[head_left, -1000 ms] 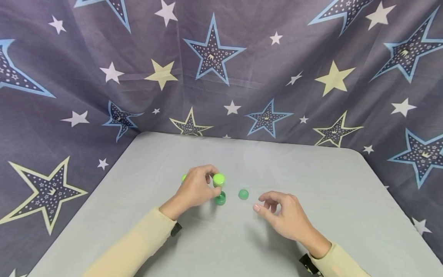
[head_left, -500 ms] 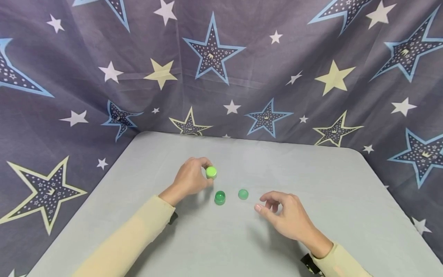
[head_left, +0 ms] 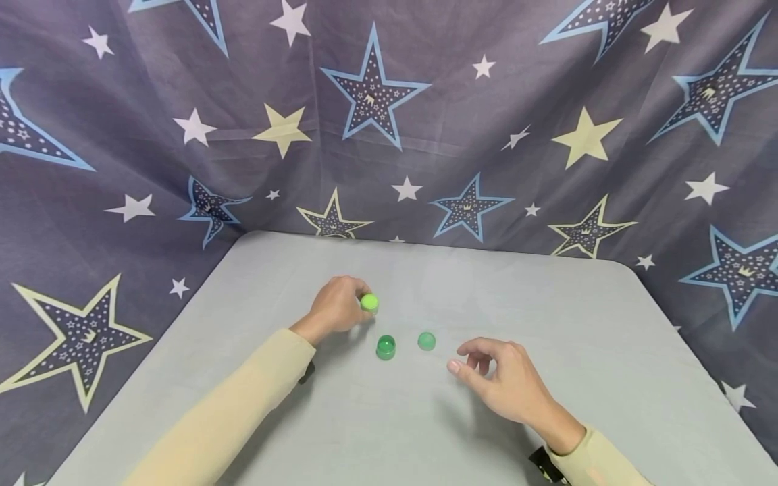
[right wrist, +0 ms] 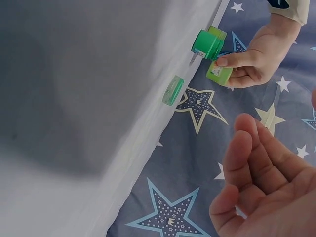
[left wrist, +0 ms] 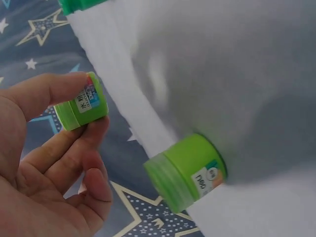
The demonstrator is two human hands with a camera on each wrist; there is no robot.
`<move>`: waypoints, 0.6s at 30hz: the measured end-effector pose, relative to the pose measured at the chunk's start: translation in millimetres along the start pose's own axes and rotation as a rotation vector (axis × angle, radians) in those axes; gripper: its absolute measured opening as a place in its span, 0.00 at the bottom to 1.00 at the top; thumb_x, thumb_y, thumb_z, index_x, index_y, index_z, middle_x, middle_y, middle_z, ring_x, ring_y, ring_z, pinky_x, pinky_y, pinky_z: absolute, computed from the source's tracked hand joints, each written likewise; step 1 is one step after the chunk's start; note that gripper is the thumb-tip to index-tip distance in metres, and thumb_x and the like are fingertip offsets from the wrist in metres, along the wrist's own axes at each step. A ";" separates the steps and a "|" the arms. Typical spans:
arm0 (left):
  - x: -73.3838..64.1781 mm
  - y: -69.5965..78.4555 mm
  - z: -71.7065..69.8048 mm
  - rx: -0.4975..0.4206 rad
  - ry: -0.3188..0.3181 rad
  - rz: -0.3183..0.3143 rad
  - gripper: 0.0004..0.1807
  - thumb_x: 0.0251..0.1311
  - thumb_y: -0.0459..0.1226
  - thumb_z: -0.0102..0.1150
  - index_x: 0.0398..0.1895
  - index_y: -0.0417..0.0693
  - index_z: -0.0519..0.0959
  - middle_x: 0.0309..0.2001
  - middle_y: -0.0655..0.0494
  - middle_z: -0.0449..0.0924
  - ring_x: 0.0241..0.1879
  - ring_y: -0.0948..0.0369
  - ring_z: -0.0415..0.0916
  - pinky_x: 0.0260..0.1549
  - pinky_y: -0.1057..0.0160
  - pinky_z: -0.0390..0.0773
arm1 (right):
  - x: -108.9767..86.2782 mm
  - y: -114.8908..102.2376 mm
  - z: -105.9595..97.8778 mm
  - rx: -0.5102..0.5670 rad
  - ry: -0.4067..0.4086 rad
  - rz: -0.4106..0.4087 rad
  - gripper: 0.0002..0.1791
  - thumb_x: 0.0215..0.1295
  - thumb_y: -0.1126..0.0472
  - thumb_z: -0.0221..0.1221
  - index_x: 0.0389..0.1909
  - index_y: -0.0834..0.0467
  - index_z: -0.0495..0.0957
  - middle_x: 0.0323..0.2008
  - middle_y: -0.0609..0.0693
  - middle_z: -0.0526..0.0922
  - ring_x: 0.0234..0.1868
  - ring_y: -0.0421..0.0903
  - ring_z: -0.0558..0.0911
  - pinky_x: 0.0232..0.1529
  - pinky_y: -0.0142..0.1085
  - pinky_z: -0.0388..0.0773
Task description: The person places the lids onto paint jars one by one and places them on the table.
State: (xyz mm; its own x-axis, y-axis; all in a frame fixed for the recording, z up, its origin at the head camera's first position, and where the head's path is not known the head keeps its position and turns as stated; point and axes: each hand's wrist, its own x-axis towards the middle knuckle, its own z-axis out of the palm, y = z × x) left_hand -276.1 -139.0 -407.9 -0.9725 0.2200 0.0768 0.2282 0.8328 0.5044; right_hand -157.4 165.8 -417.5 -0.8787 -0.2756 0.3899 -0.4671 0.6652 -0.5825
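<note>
My left hand (head_left: 337, 304) pinches a small light green paint jar (head_left: 369, 302) between thumb and fingers. In the left wrist view, that held jar (left wrist: 81, 106) shows a printed label. A second light green jar (left wrist: 190, 170) stands on the table beside the hand; the hand hides it in the head view. Nearer me stands a darker green jar (head_left: 385, 347), which looks uncapped. To its right a flat green lid (head_left: 427, 341) lies on the table. My right hand (head_left: 498, 374) hovers right of the lid, fingers loosely bent, holding nothing.
A pale grey table (head_left: 547, 317) with rounded far corners bears all the jars. Dark cloth (head_left: 425, 162) printed with stars hangs behind it and along both sides.
My left hand has carried the light green jar from above the darker green jar to the left and farther back. The right hand, darker jar and lid have stayed nearly still.
</note>
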 end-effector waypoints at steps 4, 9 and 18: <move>4.3 -2.1 4.2 0.025 -0.025 -0.025 0.18 0.48 0.35 0.80 0.44 0.45 0.88 0.42 0.53 0.87 0.47 0.53 0.80 0.54 0.51 0.78 | -0.2 1.0 -0.5 -0.001 0.000 0.005 0.09 0.59 0.50 0.72 0.37 0.48 0.86 0.24 0.32 0.78 0.26 0.40 0.78 0.26 0.30 0.72; 7.4 -3.8 8.2 0.059 -0.048 -0.044 0.17 0.48 0.37 0.80 0.44 0.47 0.89 0.41 0.55 0.87 0.46 0.53 0.75 0.52 0.52 0.75 | -0.7 1.4 -1.2 -0.003 -0.004 0.020 0.09 0.60 0.50 0.72 0.37 0.47 0.86 0.24 0.32 0.78 0.26 0.39 0.78 0.26 0.30 0.72; 9.7 -6.8 13.4 0.136 -0.061 -0.049 0.18 0.47 0.39 0.81 0.44 0.49 0.90 0.40 0.56 0.87 0.43 0.53 0.71 0.50 0.53 0.71 | -1.4 2.1 -1.5 0.002 -0.010 0.031 0.09 0.60 0.49 0.72 0.37 0.47 0.86 0.24 0.32 0.78 0.26 0.39 0.78 0.26 0.30 0.72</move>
State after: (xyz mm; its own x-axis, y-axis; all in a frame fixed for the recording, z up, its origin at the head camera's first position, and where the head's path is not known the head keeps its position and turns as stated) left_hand -286.4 -135.7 -422.1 -0.9790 0.2041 0.0004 0.1885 0.9036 0.3847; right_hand -157.0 168.6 -418.1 -0.8935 -0.2622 0.3647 -0.4402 0.6723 -0.5952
